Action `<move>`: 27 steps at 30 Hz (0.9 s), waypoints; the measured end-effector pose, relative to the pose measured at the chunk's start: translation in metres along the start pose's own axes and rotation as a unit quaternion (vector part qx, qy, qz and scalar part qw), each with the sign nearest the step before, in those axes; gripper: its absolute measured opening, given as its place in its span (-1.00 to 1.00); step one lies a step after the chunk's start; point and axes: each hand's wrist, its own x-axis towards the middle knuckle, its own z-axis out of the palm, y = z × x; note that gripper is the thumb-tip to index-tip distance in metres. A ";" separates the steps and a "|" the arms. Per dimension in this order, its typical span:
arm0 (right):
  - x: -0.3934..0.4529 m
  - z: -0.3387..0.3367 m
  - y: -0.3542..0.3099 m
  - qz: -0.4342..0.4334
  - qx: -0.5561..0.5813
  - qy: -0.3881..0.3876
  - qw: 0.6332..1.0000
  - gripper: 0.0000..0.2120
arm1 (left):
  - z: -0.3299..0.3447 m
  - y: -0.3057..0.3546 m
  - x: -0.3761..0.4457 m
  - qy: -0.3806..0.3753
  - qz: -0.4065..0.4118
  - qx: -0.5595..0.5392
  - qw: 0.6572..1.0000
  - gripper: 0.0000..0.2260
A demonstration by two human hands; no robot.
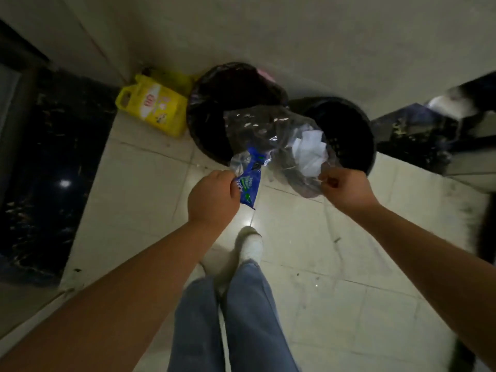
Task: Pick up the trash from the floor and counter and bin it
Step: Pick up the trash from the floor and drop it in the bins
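A clear plastic bag (268,130) hangs stretched between both hands, in front of two black bins. My left hand (212,196) pinches its left edge together with a blue snack wrapper (251,183). My right hand (345,187) is closed on the bag's right edge. Crumpled white paper (308,153) sits inside the bag near the right hand. The left bin (206,108), lined with a black bag, stands by the wall. The right bin (351,130) is a black basket just behind the clear bag.
A yellow jug (153,104) lies against the wall left of the bins. Dark marble edging (51,170) borders the pale tiled floor on the left, and a dark counter or step (418,132) is at right. My legs and white-socked feet (251,248) stand below the hands.
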 end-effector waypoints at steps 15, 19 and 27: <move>0.142 0.003 0.189 0.244 0.165 -0.071 0.953 -0.75 | 0.156 0.159 0.105 -0.121 -0.127 0.032 0.984 -0.62; 0.190 0.020 0.197 0.322 0.265 -0.066 0.906 -0.67 | 0.184 0.155 0.122 -0.167 -0.140 0.055 0.974 -0.62; 0.283 0.109 0.216 0.279 0.306 0.020 0.910 -0.70 | 0.242 0.142 0.204 -0.137 -0.105 0.084 0.982 -0.80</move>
